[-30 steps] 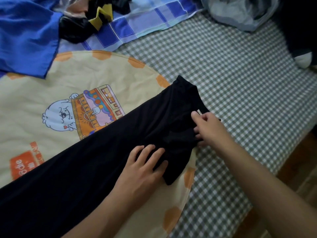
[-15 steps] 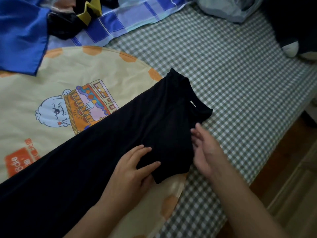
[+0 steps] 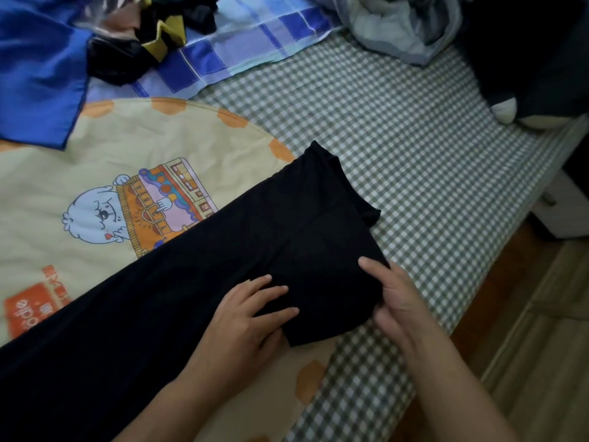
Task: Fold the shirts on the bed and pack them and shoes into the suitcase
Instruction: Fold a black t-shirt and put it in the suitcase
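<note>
Bed: checked sheet, cartoon-print cover underneath.
Shirt: black shirt lying long, running lower-left to upper-right.
Left hand: fingers flat, spread, pressing folded end.
Right hand: fingers curled round near edge, gripping cloth.
Next: probably fold along long axis; right hand nearer collar end.

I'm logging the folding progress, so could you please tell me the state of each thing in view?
black shirt: lying flat, narrowed into a long strip, sleeve folded in
left hand: fingers flat, pressing on the shirt
right hand: gripping the shirt's edge
blue garment: unfolded, spread at the bed's far corner
grey cloth: crumpled in a heap
checked sheet: spread smooth
</note>
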`<act>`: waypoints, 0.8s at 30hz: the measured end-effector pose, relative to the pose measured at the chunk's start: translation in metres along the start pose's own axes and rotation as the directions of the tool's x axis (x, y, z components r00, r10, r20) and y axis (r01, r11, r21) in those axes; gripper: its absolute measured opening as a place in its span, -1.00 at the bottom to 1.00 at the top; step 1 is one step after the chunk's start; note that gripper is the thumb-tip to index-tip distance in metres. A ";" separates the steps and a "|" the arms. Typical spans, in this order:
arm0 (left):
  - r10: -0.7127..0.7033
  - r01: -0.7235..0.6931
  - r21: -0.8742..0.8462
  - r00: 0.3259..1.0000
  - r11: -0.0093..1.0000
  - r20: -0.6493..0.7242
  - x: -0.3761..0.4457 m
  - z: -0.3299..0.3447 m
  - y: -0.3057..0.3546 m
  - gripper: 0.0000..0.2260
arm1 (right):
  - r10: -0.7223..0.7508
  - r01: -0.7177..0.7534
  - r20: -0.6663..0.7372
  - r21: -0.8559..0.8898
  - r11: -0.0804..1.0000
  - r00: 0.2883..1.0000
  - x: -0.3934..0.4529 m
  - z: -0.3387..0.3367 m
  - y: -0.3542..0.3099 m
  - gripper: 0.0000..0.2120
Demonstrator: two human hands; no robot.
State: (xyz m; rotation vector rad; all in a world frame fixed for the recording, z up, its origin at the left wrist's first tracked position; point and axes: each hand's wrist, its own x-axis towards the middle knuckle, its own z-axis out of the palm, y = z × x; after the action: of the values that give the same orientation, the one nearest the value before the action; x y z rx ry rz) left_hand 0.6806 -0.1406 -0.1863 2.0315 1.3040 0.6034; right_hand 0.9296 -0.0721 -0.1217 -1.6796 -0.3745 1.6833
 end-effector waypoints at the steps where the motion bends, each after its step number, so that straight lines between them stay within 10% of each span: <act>1: -0.014 0.014 -0.001 1.000 1.000 0.010 0.000 0.000 -0.001 -0.68 | 0.000 -0.006 -0.047 -0.124 0.992 0.999 -0.001 -0.003 0.003 -0.74; 9: -0.310 0.258 -0.298 0.940 0.919 -0.144 0.012 -0.026 0.029 -0.74 | -0.120 0.078 -0.085 -0.391 0.917 0.989 0.002 0.006 -0.047 -0.77; 13: -0.829 0.515 -0.850 0.521 0.114 0.204 0.036 -0.036 0.033 -0.84 | -0.181 0.154 -0.049 -0.338 0.928 0.982 0.037 0.068 -0.077 -0.80; 16: -0.852 0.486 -0.849 0.336 -0.209 0.402 0.042 -0.033 0.023 -0.87 | -0.289 0.163 -0.006 -0.813 0.558 0.957 0.076 0.086 -0.061 -0.62; 24: -0.915 0.504 -0.845 0.230 -0.180 0.332 0.041 -0.032 0.020 -0.85 | -0.354 0.238 0.128 -0.928 0.288 0.926 0.102 0.061 -0.039 -0.87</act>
State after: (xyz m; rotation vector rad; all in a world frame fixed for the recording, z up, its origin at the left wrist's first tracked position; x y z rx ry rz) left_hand 0.6882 -0.1009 -0.1486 -0.0661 1.6276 0.8267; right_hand 0.8934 0.0390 -0.1659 -2.2335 -1.7972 1.0395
